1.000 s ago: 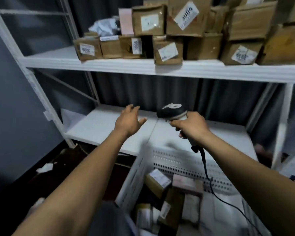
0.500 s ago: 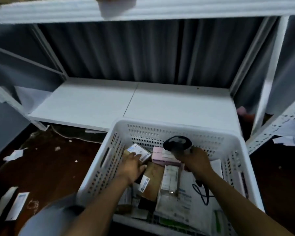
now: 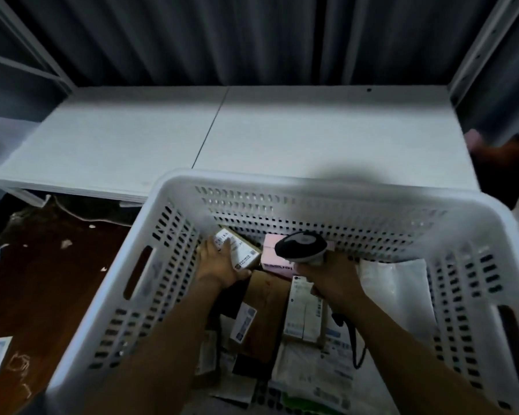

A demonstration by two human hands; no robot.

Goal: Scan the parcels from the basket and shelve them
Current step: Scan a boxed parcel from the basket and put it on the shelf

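Note:
A white perforated basket (image 3: pixel 312 187) fills the lower view, holding several parcels. My left hand (image 3: pixel 218 265) grips a small brown box with a white label (image 3: pixel 241 250) at the basket's back left corner. My right hand (image 3: pixel 333 272) holds a black and grey barcode scanner (image 3: pixel 301 245), its head over a pink box (image 3: pixel 274 256). The scanner's black cable (image 3: pixel 354 339) trails down along my right forearm. A brown box with a label (image 3: pixel 264 310) and a white labelled box (image 3: pixel 303 310) lie between my arms.
A low white shelf (image 3: pixel 222 133) runs behind the basket, framed by white uprights and a dark curtain. White mailer bags (image 3: pixel 399 292) lie at the basket's right. Paper scraps litter the dark brown floor (image 3: pixel 42 280) on the left.
My view dropped from the upper shelf of boxes to the basket. Both hands came down into it; the left hand now grips the small labelled box, the scanner is lower.

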